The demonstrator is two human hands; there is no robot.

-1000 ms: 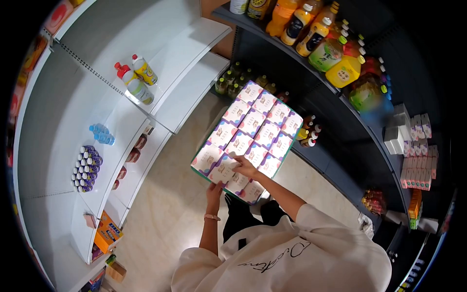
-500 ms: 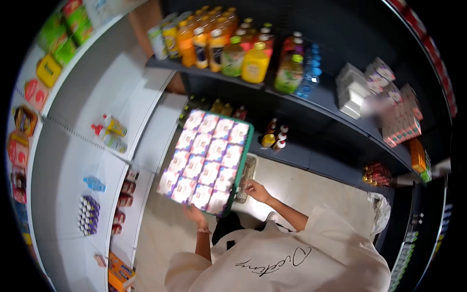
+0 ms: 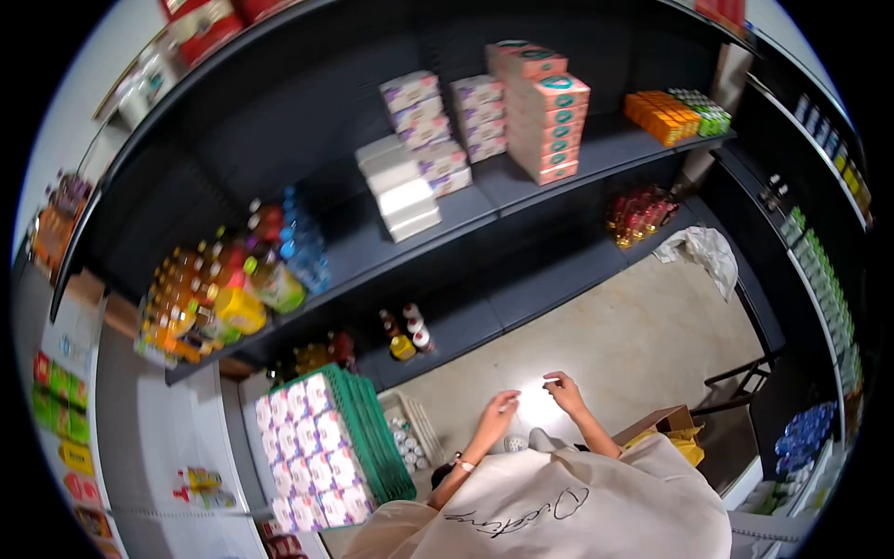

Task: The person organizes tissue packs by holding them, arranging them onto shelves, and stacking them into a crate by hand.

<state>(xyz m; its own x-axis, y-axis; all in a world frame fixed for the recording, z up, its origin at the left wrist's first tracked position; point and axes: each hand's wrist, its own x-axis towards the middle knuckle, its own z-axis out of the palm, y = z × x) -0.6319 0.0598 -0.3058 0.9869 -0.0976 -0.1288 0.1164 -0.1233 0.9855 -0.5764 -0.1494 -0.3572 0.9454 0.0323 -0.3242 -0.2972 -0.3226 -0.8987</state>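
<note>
Head view: square white-purple packs point(image 3: 300, 430) in green plastic crate point(image 3: 369, 436), lower left, nearer left hand point(image 3: 496, 415) than right hand point(image 3: 565, 395); both loosely spread, empty.

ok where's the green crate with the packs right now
In the head view, the green crate is at lower left, with its white-and-purple packs, just left of the pale basket.
</note>
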